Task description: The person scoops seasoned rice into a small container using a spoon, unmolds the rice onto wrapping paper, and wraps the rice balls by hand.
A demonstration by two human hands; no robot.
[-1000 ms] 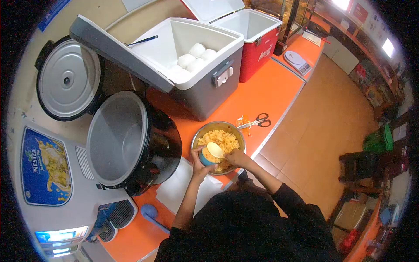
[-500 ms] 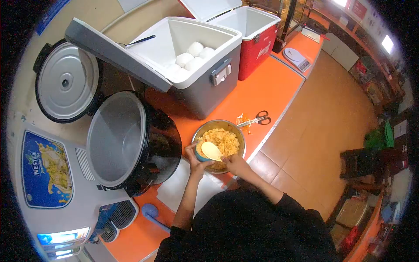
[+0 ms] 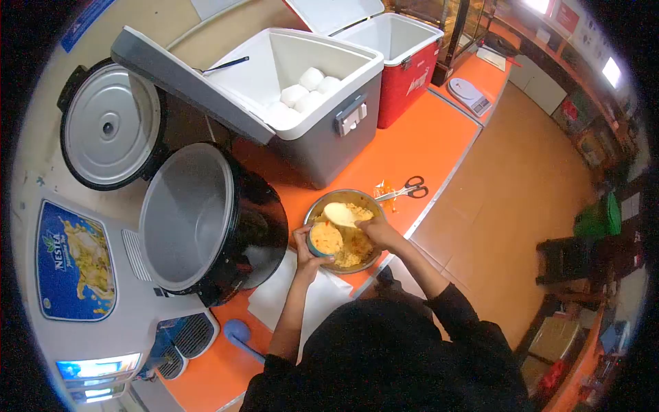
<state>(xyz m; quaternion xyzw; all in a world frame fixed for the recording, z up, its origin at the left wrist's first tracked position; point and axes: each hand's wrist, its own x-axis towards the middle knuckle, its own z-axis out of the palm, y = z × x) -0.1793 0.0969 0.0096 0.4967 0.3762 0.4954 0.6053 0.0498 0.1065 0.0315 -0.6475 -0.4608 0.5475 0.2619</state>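
Observation:
My left hand (image 3: 306, 253) is wrapped round a small blue-green cup (image 3: 313, 248) filled to the rim with yellow-orange rice (image 3: 326, 238). It holds the cup, tilted toward me, over the left side of a steel mixing bowl (image 3: 310, 214). In my right hand (image 3: 379, 233) is a pale yellow rice paddle (image 3: 339, 214), its blade above the far part of the bowl, just beyond the cup. More of the rice lies in the bowl, and some bare metal shows inside it.
Left of the bowl stands a large black rice cooker (image 3: 257, 233) with its lid raised. Behind are an open grey cooler (image 3: 322, 147) holding white wrapped bundles and a red cooler (image 3: 412, 82). Scissors (image 3: 405, 191), white paper (image 3: 292, 292) and a blue ladle (image 3: 238, 332) lie on the orange counter.
The paddle has moved off the top of the cup toward the bowl's far side, with my right hand shifting right and up. The cup's rice surface now shows.

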